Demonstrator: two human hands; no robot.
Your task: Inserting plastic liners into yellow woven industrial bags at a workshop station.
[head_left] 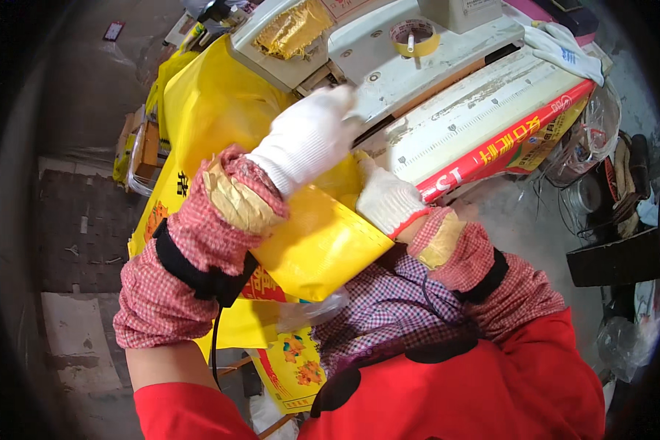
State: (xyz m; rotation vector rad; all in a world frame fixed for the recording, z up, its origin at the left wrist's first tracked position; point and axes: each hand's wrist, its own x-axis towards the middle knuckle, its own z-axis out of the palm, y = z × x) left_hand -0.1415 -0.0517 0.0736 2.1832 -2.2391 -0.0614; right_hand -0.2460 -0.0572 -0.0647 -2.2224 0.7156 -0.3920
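My left hand (pixel 308 138), in a white knit glove, is raised above a yellow printed plastic bag (pixel 315 246); its fingers are smeared by motion, beside the edge of a white sewing-machine-like machine (pixel 363 59). Lower and to the right, my right hand (pixel 389 196), gloved too, is closed at the bag's upper right edge, its fingertips partly blurred. Yellow material spreads from under both hands across my lap and off to the left. A red and yellow printed strip of packaging (pixel 506 143) lies along the machine's pale front bed, just right of my right hand.
On the machine sit a roll of tape (pixel 423 45) and a gold-coloured patch (pixel 293 29). A spare white glove (pixel 565 51) lies at its far right end. Clear plastic bags (pixel 590 143) and a dark box (pixel 614 258) stand right. Yellow packaging (pixel 293 367) hangs beside my lap.
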